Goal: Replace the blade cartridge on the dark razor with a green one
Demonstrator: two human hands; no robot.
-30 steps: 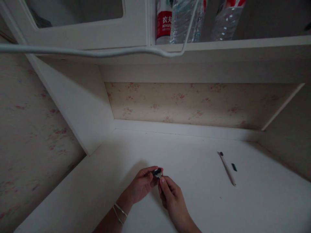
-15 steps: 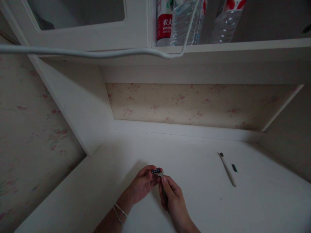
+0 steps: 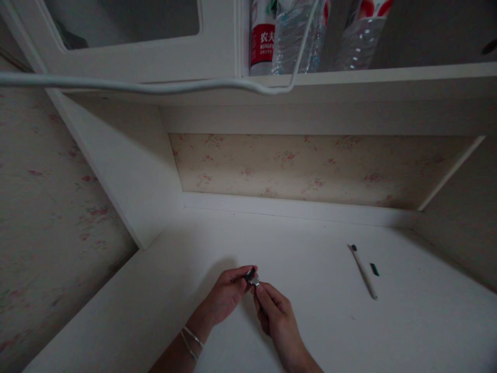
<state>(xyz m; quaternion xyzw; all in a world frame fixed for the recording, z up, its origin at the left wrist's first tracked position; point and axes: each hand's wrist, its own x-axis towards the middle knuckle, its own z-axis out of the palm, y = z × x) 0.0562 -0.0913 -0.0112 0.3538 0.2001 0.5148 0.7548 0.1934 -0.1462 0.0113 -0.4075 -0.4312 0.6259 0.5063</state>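
Over the counter (image 3: 310, 326), between its left and right edges, the left hand (image 3: 227, 298) has its fingers pinched on a small black piece (image 3: 250, 274); next, the right hand (image 3: 277, 313) has its fingers pinched on a shiny metal piece (image 3: 254, 281), right by the black one; nearer the counter's right edge lie a pale, thin stick (image 3: 364, 274) and a little dark green piece (image 3: 375, 269)

The white desk (image 3: 326, 321) carries a slim pale stick (image 3: 364, 273) with a dark tip, a small dark-green piece (image 3: 375, 269) just beside it; plastic bottles (image 3: 289, 44) stand on the shelf (image 3: 407, 74) above
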